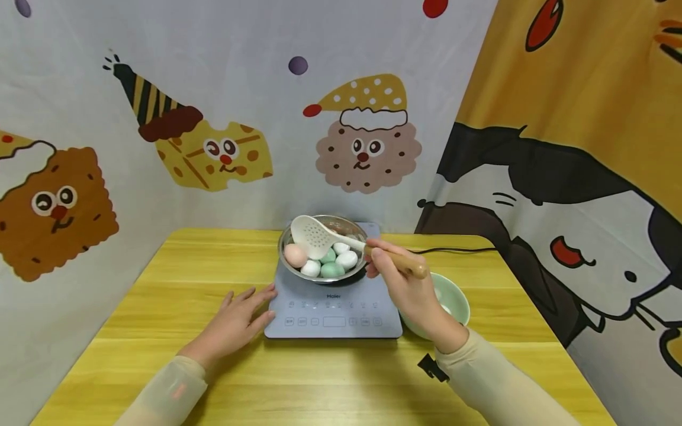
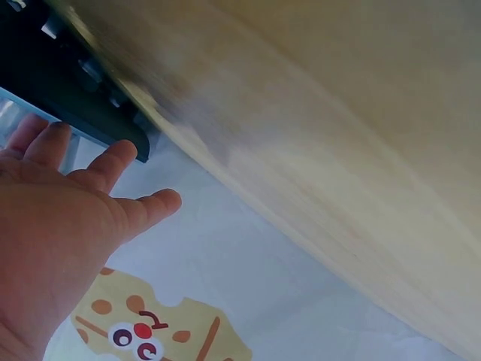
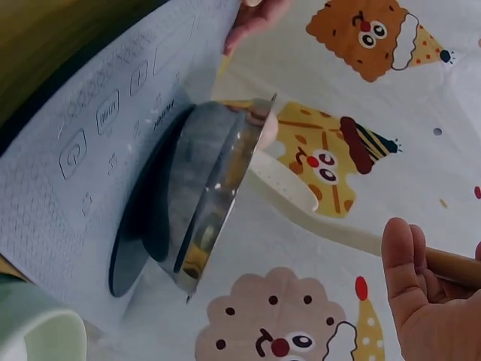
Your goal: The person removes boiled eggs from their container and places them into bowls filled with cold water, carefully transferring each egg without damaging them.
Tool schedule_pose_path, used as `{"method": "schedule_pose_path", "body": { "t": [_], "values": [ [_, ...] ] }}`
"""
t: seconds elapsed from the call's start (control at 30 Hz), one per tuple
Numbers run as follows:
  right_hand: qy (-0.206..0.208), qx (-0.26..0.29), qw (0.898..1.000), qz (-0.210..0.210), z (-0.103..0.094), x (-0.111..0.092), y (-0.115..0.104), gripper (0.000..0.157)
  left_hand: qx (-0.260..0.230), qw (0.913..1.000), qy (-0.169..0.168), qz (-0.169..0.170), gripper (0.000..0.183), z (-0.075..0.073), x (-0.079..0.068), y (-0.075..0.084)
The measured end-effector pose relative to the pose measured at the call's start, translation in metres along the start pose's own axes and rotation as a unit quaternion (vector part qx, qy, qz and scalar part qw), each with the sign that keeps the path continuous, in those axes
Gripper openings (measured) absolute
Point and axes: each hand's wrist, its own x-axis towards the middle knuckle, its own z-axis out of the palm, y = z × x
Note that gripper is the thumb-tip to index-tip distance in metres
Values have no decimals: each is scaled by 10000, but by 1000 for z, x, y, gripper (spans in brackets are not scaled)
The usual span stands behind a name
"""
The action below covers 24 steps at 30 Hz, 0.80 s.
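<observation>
My right hand point(image 1: 409, 293) grips the wooden handle of a white slotted spoon point(image 1: 309, 235). Its perforated head lies over the left side of a steel pan point(image 1: 282, 263) heaped with eggs: a pinkish one point(image 1: 295, 255), pale green ones point(image 1: 333, 270) and white ones point(image 1: 347, 260). Whether the head touches the eggs, I cannot tell. The pan stands on a grey-blue induction cooker point(image 1: 333, 310). With fingers extended, my left hand point(image 1: 234, 324) rests at the cooker's left edge; the left wrist view shows the fingers point(image 2: 113, 162) against its side.
Right of the cooker, partly behind my right forearm, sits a pale green bowl point(image 1: 459, 299) with white things inside. A black cord point(image 1: 458, 249) runs along the back of the wooden table point(image 1: 213, 260). Cartoon-printed cloth point(image 1: 240, 53) hangs close behind and on both sides.
</observation>
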Motion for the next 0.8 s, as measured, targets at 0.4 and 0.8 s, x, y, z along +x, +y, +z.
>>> {"method": "schedule_pose_path", "body": {
  "t": [0.4, 0.8],
  "values": [
    [80, 1401, 9443, 2978, -13, 10, 8, 40, 79, 9999, 89, 72, 51, 1, -1, -1],
    [-202, 2070, 8826, 4216, -32, 3, 40, 47, 113, 9998, 122, 124, 51, 1, 0, 0]
  ]
}}
